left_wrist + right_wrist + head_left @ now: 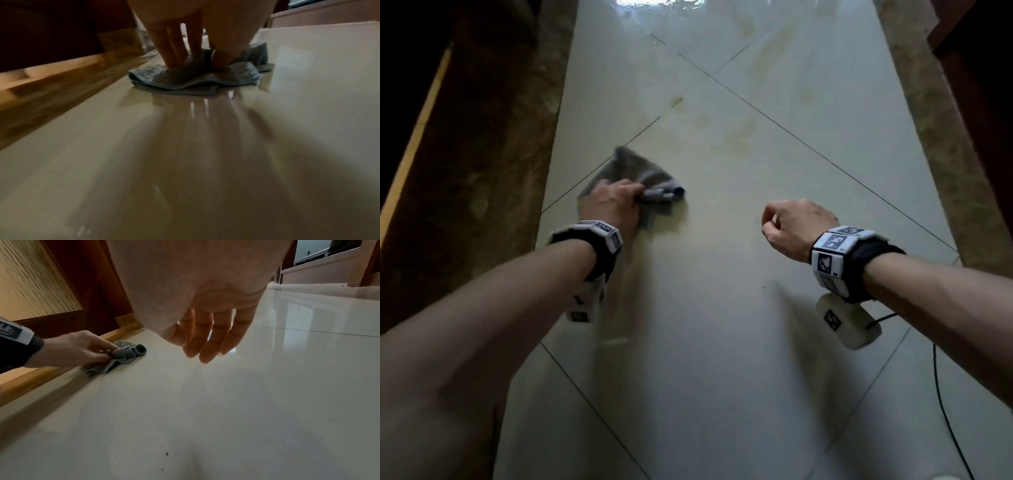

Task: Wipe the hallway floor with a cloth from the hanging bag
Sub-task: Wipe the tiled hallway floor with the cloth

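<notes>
You are in the wiping step. The cloth (635, 176) is already out and lies bunched on the floor (722, 308), on the left side of the hallway, near the brown border strip (524, 137). Your left hand (610, 205) holds it down: the fingers (174, 53) push into the gray fabric from above, and the thumb side pinches a rolled fold of it, as the right wrist view shows. One edge of the cloth lies folded under, flat on the tile.

Your right hand (796, 228) hangs above the floor on the right side, well apart from the cloth. It holds nothing; the fingers (207, 337) are loosely bent and do not touch the tile.

Yellowish smears (736, 133) show on the tiles far from you, beyond the cloth and a little to the right. I judge that the next move is to push the cloth forward and to the right over these marks, with steady pressure, so that the fabric stays flat and does not roll up more. Two small dark specks (166, 454) near you also need a pass.
</notes>
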Available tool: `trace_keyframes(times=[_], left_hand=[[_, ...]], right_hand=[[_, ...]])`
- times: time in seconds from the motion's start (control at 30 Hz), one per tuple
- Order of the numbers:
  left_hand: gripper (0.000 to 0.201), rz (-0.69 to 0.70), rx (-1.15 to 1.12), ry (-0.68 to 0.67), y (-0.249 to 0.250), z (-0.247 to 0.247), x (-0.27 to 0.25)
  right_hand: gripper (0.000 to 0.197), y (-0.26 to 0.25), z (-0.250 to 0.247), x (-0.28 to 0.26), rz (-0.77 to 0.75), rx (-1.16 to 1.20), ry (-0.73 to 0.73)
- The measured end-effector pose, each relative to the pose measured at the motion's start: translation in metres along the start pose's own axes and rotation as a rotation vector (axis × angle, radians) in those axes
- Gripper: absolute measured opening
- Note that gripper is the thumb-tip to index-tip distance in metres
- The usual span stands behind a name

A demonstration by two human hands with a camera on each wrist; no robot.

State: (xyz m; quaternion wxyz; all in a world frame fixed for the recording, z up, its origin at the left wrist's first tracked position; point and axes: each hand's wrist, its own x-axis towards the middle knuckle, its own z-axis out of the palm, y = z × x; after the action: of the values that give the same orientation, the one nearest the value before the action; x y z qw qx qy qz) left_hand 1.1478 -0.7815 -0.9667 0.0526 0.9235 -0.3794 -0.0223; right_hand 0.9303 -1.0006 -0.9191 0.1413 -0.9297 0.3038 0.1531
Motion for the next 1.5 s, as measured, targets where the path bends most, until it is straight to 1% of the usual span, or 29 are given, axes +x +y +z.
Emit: trace_keyframes(times=[0.07, 0.13, 0.17, 0.2, 0.23, 0.27, 0.33, 0.4, 0.47, 0.5, 0.53, 0.6, 0.63, 0.7, 0.73, 0.77, 0.8, 0.83, 0.93, 1.1, 1.13, 1.17, 1.2, 1.23, 1.3, 1.4, 1.43, 1.5], left_hand=[[0.028, -0.208, 0.041, -0.001, 0.000, -0.002, -0.003], [0.027, -0.330, 0.041, -0.046, 0.014, 0.001, -0.003], [0.027, -0.353, 0.016, -0.071, 0.024, 0.000, -0.001], [0.028, -0.342, -0.017, -0.090, 0.036, -0.002, 0.001], [0.030, -0.287, -0.042, -0.103, 0.049, -0.002, 0.001], [0.031, -0.198, -0.052, -0.122, 0.063, -0.004, -0.002], [0.029, 0.038, -0.036, -0.156, 0.092, -0.001, -0.022], [0.019, 0.313, -0.089, -0.125, 0.119, 0.009, -0.056], [0.009, 0.627, -0.190, -0.121, 0.135, 0.020, -0.097], [0.010, 0.779, -0.206, -0.127, 0.139, 0.025, -0.115], [0.015, 0.902, -0.214, -0.152, 0.139, 0.031, -0.129], [0.024, 1.077, -0.234, -0.185, 0.130, 0.033, -0.144], [0.027, 1.135, -0.246, -0.165, 0.122, 0.033, -0.144], [0.030, 1.215, -0.258, -0.083, 0.103, 0.033, -0.131], [0.031, 1.229, -0.250, -0.049, 0.094, 0.031, -0.121], [0.030, 1.217, -0.233, -0.021, 0.085, 0.030, -0.111], [0.030, 1.167, -0.207, -0.005, 0.077, 0.027, -0.103], [0.029, 1.081, -0.179, -0.010, 0.067, 0.024, -0.096], [0.033, 0.699, -0.078, -0.082, 0.035, 0.012, -0.078], [0.027, -0.035, 0.027, -0.165, -0.014, -0.016, -0.059], [0.026, -0.150, 0.048, -0.182, -0.024, -0.019, -0.057], [0.024, -0.227, 0.063, -0.196, -0.032, -0.020, -0.057], [0.023, -0.271, 0.073, -0.203, -0.037, -0.021, -0.057], [0.023, -0.285, 0.082, -0.211, -0.039, -0.022, -0.057], [0.023, -0.249, 0.101, -0.241, -0.031, -0.022, -0.057], [0.024, -0.159, 0.077, -0.267, -0.004, -0.019, -0.063], [0.026, -0.108, 0.064, -0.267, 0.008, -0.017, -0.068], [0.030, 0.054, 0.037, -0.274, 0.035, -0.014, -0.086]], right_hand=[[0.021, -0.002, 0.000, 0.000, -0.009, -0.005, -0.007], [0.021, -0.007, -0.001, 0.001, -0.017, -0.006, -0.013], [0.021, -0.010, -0.001, 0.001, -0.022, -0.005, -0.015], [0.021, -0.014, -0.001, 0.001, -0.029, -0.003, -0.016], [0.021, -0.019, -0.002, 0.002, -0.040, 0.000, -0.016], [0.020, -0.024, -0.002, 0.002, -0.053, 0.004, -0.014], [0.020, -0.033, -0.004, 0.004, -0.084, 0.013, -0.004], [0.020, -0.039, -0.007, 0.005, -0.108, 0.018, 0.012], [0.020, -0.042, -0.008, 0.006, -0.117, 0.011, 0.022], [0.020, -0.042, -0.009, 0.005, -0.118, 0.003, 0.022], [0.020, -0.043, -0.009, 0.004, -0.120, -0.006, 0.021], [0.021, -0.042, -0.008, 0.001, -0.128, -0.022, 0.018], [0.021, -0.041, -0.009, 0.000, -0.130, -0.025, 0.013], [0.021, -0.038, -0.009, -0.002, -0.128, -0.029, 0.006], [0.021, -0.036, -0.008, -0.003, -0.123, -0.033, 0.003], [0.021, -0.034, -0.008, -0.004, -0.118, -0.040, 0.001], [0.021, -0.032, -0.008, -0.005, -0.115, -0.047, 0.000], [0.022, -0.030, -0.007, -0.007, -0.112, -0.053, -0.002], [0.023, -0.030, -0.003, -0.012, -0.116, -0.052, -0.023], [0.023, -0.040, 0.008, -0.017, -0.161, -0.059, -0.064], [0.023, -0.042, 0.008, -0.018, -0.167, -0.058, -0.067], [0.022, -0.044, 0.008, -0.017, -0.171, -0.055, -0.073], [0.022, -0.045, 0.008, -0.017, -0.177, -0.052, -0.080], [0.022, -0.047, 0.008, -0.016, -0.183, -0.050, -0.085], [0.023, -0.049, 0.008, -0.014, -0.192, -0.051, -0.092], [0.023, -0.054, 0.009, -0.011, -0.189, -0.049, -0.105], [0.022, -0.057, 0.010, -0.010, -0.192, -0.053, -0.112], [0.023, -0.065, 0.009, -0.008, -0.206, -0.058, -0.125]])
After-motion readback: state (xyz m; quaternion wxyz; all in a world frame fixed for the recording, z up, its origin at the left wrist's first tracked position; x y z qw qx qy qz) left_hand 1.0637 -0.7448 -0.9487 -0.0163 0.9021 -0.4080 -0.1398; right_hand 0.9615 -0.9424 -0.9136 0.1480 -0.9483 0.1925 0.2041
